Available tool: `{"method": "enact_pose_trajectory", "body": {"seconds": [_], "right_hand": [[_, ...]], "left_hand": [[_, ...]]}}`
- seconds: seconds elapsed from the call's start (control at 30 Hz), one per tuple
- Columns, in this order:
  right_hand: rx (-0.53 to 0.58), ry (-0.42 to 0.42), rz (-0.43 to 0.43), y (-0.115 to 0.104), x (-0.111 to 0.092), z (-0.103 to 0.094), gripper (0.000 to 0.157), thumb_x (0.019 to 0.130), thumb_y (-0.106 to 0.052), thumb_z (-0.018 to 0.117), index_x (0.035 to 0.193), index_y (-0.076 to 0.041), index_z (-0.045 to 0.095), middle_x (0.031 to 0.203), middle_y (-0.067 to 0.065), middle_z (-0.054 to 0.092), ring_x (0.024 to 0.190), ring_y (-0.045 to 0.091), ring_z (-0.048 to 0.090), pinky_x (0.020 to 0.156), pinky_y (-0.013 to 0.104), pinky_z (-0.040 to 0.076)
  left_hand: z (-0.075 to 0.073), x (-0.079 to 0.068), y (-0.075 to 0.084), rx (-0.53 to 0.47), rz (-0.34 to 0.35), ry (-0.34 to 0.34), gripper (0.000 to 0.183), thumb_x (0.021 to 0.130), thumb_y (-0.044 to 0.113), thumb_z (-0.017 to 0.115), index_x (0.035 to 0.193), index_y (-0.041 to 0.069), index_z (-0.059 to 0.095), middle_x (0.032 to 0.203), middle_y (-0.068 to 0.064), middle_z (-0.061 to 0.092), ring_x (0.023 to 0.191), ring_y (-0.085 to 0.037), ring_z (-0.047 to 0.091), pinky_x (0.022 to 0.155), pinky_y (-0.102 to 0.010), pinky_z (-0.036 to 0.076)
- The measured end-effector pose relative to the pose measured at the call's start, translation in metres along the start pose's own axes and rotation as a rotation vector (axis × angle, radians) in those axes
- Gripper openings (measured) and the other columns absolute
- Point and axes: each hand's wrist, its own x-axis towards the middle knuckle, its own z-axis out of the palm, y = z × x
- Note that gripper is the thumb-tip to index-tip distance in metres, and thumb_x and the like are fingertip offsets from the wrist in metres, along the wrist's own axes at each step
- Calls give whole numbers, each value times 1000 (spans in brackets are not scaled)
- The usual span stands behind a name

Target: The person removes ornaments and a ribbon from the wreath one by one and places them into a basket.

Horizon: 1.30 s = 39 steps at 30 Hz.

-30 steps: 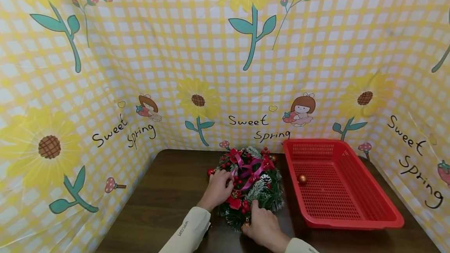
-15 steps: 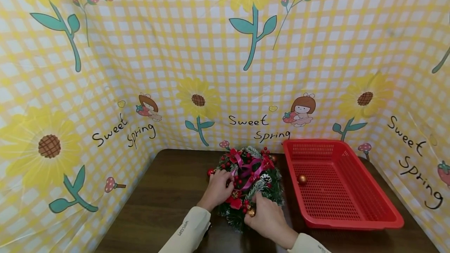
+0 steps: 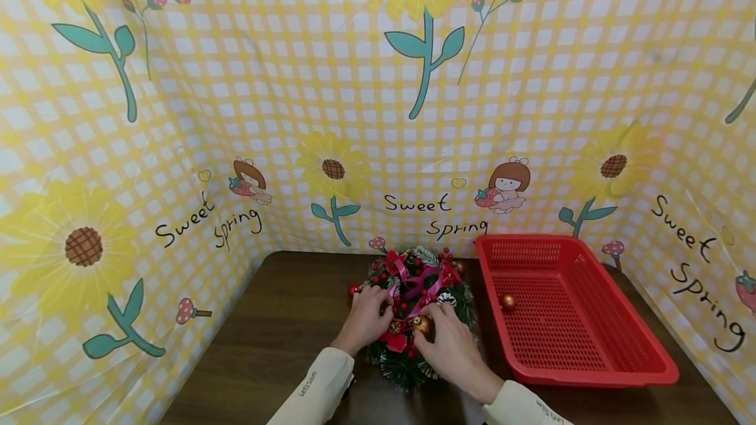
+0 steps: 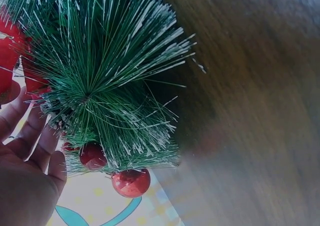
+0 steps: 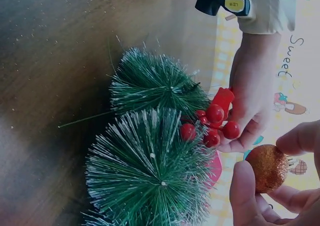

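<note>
A green Christmas wreath [image 3: 397,371] with red flowers, berries, a pinecone and pink ribbon lies on the dark wooden table [image 3: 254,340]. My left hand [image 3: 367,317] grips its left side; the left wrist view shows the fingers [image 4: 42,148] bent in at the sprigs. A glittery gold Christmas ball [image 5: 267,168] is pinched between the thumb and fingers of my right hand [image 3: 453,346], raised over the wreath's near part. In the right wrist view the ball is apart from the red berries [image 5: 215,115]. The right palm is mostly hidden.
Right of the wreath stands a red plastic basket [image 3: 596,378], with one gold ball [image 3: 508,302] inside. A shiny red ball [image 4: 131,183] sticks out at the wreath's left edge. Yellow checked cloth [image 3: 378,110] hangs around the table's back and sides.
My right hand has risen from the wreath's near edge towards its middle, bringing the gold ball along. My left hand has stayed in place on the wreath.
</note>
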Motion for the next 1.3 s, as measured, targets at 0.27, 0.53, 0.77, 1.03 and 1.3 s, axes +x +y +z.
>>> {"method": "enact_pose_trajectory", "body": {"seconds": [0.27, 0.53, 0.77, 1.03, 1.3], "right_hand": [[-35, 39, -2, -1, 2, -5, 33, 83, -27, 69, 112, -15, 58, 99, 3, 50, 49, 10, 41, 45, 29, 35], [-49, 45, -8, 0, 5, -9, 34, 83, -27, 70, 113, -15, 58, 99, 4, 50, 51, 10, 43, 47, 29, 36], [-57, 50, 6, -2, 7, -15, 34, 83, -28, 69, 113, -15, 60, 100, 5, 51, 49, 12, 40, 46, 30, 34], [-58, 66, 22, 0, 10, -21, 37, 84, -27, 69, 116, -15, 59, 99, 5, 51, 47, 13, 40, 43, 30, 33], [-54, 110, 10, 0, 15, -31, 38, 84, -29, 68, 118, -14, 59, 102, 8, 52, 43, 12, 39, 41, 30, 33]], "left_hand": [[0, 0, 0, 5, 4, 12, 10, 86, 16, 61, 79, 22, 57, 80, 10, 48, 77, -13, 40, 70, -35, 28], [-1, 0, 1, -6, -3, 10, 9, 86, 16, 62, 79, 21, 58, 81, 10, 50, 78, -13, 41, 71, -35, 28], [-2, 1, 2, -11, -6, 9, 10, 87, 16, 61, 79, 22, 58, 81, 10, 49, 77, -13, 40, 70, -35, 28], [-1, -1, 2, -17, -8, -1, 7, 88, 17, 60, 81, 20, 60, 82, 10, 50, 78, -13, 40, 71, -36, 28], [-1, -1, 1, -26, -8, -2, 8, 88, 17, 60, 81, 21, 60, 82, 11, 49, 78, -12, 40, 72, -36, 28]]}}
